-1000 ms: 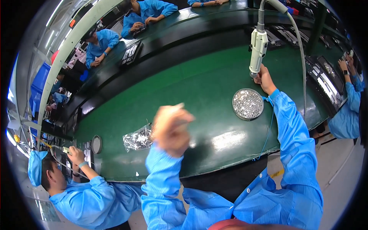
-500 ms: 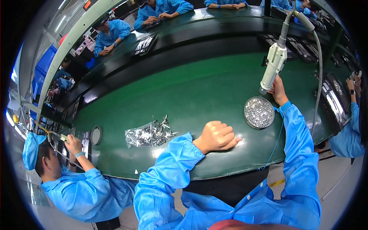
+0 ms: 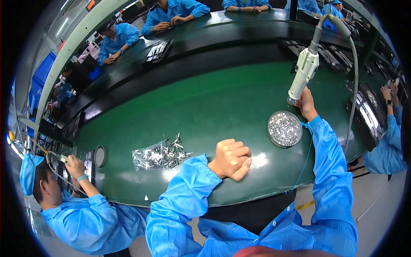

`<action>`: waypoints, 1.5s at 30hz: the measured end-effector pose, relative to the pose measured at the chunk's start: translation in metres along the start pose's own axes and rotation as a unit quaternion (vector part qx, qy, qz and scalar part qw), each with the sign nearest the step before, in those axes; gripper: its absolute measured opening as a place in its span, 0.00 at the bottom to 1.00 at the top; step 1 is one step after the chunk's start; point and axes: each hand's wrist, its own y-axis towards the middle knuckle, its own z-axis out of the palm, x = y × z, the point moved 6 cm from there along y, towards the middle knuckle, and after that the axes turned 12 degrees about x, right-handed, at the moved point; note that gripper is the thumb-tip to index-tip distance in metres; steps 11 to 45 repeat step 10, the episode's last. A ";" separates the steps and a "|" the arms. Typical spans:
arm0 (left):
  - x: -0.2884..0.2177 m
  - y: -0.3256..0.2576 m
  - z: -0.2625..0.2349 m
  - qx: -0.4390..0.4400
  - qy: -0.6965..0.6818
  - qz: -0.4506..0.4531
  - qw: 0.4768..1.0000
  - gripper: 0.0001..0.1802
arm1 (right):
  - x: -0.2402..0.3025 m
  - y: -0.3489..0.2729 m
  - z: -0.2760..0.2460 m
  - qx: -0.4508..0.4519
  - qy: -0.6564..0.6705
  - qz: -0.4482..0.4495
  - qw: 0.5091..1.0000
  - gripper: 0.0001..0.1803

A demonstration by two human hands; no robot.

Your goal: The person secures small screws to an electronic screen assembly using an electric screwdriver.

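My left hand [image 3: 231, 159] is closed in a fist above the green tabletop, back of the hand up. Whether anything is inside it is hidden. To the right, my right hand [image 3: 307, 105] has its fingers curled at the lower end of a hanging white electric screwdriver [image 3: 303, 75]. The tool's nose partly covers the fingers, so what they hold cannot be made out. Just below that hand stands a round dish [image 3: 285, 129] full of small shiny metal pieces. Left of my fist lies a clear plastic bag [image 3: 150, 156] with small metal and black parts spilling out.
A thin blue cord [image 3: 306, 165] runs from my right wrist to the table edge. At left, a co-worker [image 3: 81, 210] works beside another round dish [image 3: 100, 156]. Black trays with strips [image 3: 369, 113] stand at right. Behind the green surface runs a dark belt [image 3: 205, 60].
My left fist has turned and shifted slightly left, its thumb now folded lower. The whole view has shifted a little; my right hand stays by the screwdriver's nose.
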 end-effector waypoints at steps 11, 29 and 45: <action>0.004 -0.004 0.003 0.058 0.028 -0.004 0.998 0.08 | -0.007 0.007 0.009 0.058 0.008 -0.026 0.998 0.39; 0.004 -0.004 0.003 0.058 0.028 -0.004 0.998 0.08 | -0.007 0.007 0.009 0.058 0.008 -0.026 0.998 0.39; 0.004 -0.004 0.003 0.058 0.028 -0.004 0.998 0.08 | -0.007 0.007 0.009 0.058 0.008 -0.026 0.998 0.39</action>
